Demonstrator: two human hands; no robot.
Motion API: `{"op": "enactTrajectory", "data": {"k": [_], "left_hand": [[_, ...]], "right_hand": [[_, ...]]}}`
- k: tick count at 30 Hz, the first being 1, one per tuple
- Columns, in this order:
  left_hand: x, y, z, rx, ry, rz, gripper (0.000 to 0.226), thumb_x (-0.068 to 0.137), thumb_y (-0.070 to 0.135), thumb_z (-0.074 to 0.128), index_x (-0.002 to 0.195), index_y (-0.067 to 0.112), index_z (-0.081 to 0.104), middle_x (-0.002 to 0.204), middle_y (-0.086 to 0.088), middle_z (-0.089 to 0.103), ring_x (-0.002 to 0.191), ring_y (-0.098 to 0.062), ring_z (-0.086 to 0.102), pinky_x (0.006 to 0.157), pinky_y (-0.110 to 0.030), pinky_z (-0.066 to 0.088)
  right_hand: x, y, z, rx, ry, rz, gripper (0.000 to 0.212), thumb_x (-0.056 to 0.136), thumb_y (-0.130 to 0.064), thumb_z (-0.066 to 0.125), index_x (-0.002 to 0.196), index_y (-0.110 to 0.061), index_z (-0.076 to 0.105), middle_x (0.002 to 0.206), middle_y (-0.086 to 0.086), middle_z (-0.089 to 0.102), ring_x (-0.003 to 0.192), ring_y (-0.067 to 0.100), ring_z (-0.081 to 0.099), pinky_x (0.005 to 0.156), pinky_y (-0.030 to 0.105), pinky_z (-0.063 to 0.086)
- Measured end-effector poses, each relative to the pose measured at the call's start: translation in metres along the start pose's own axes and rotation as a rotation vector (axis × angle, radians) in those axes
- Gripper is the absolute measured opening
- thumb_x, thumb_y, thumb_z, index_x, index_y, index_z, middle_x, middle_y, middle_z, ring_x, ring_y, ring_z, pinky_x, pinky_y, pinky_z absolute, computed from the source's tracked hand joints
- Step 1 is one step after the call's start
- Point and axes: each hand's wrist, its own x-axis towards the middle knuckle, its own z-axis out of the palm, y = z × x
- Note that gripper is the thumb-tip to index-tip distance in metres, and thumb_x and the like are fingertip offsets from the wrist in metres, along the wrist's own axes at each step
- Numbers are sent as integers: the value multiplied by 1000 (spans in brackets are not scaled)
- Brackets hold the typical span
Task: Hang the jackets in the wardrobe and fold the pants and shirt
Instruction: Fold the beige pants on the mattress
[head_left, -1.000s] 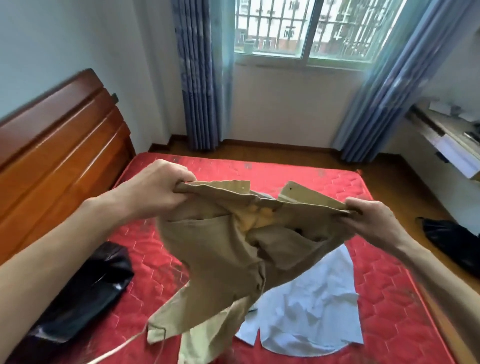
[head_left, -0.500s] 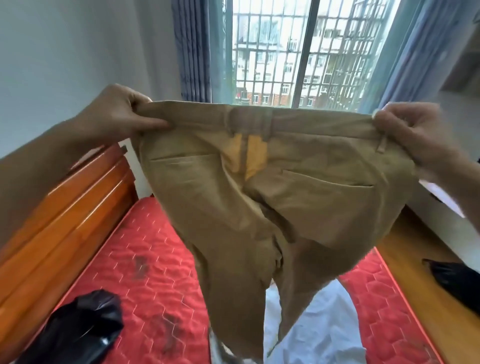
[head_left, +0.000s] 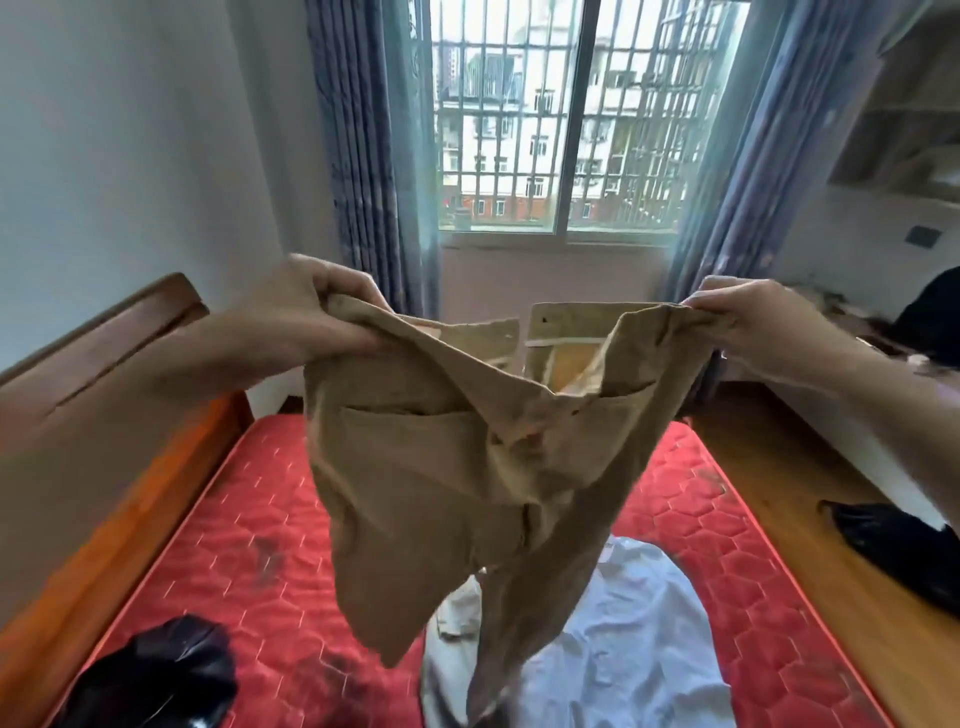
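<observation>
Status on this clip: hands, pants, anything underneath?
Left hand and right hand grip waistband. Tan cotton pants held up, unfolded. White shirt lies below on red mattress.

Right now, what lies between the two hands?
In the head view, the waistband of the tan pants stretches between the left hand and right hand, sagging open in the middle. Nothing else lies there.

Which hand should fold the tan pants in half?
Probably the right hand: its side of the pants waistband hangs open and slack, free to swing over to the left hand, which grips a bunched corner.
</observation>
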Motion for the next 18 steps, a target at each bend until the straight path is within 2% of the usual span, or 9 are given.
{"op": "enactTrajectory", "data": {"k": [2,4,5,8,10,13,15,17,18], "left_hand": [[-2,14,29,16,-98,50,16,73,28,91,84,23,81,82,-1,77,80,-11,72,70,-21,58],[-3,23,58,27,-211,98,13,78,18,88,88,22,81,82,2,77,76,-6,69,68,-19,54],[-5,26,70,21,-270,97,14,81,16,88,91,20,80,83,1,77,76,-6,68,67,-21,55],[-9,27,92,-24,-371,83,11,90,21,83,99,15,78,90,-3,77,80,-14,73,70,-34,62],[-4,26,97,-110,-280,105,13,98,24,74,101,12,76,88,-8,78,81,-21,77,69,-31,60],[24,20,100,-137,69,109,13,102,14,66,115,10,67,96,-9,74,88,-18,73,78,-32,59],[49,18,98,-39,119,70,46,97,14,73,138,17,52,126,-3,65,117,-11,62,103,-34,51],[71,19,93,-9,-68,15,78,91,17,80,154,25,35,149,2,53,139,-11,47,121,-38,35],[80,20,91,-32,-194,-9,85,90,16,80,157,27,30,151,4,55,142,-12,46,124,-40,30]], "right_hand": [[8,-6,15,18,97,-9,26,95,5,67,112,-12,78,99,2,65,87,31,68,78,45,57],[18,-20,26,112,159,17,37,93,14,60,117,-10,75,105,6,64,90,29,68,65,34,60],[21,-29,31,158,184,22,38,95,14,59,118,-12,75,107,6,63,91,24,68,59,32,60],[28,-53,43,333,227,19,30,99,5,64,115,-17,75,109,5,63,89,16,69,61,26,60],[31,-66,47,406,227,11,24,100,1,64,115,-13,76,109,9,64,91,19,70,69,31,62],[33,-83,53,467,197,-12,21,100,0,64,117,-6,76,109,14,67,97,28,68,79,44,60],[34,-94,57,513,178,-63,19,99,-2,68,115,-5,77,106,12,71,96,28,68,77,41,57],[35,-100,61,529,177,-118,17,97,-6,71,113,-8,79,102,9,74,96,30,65,75,40,50],[35,-101,63,541,191,-120,17,97,-8,72,112,-9,79,100,8,75,95,31,63,74,42,46]]}}
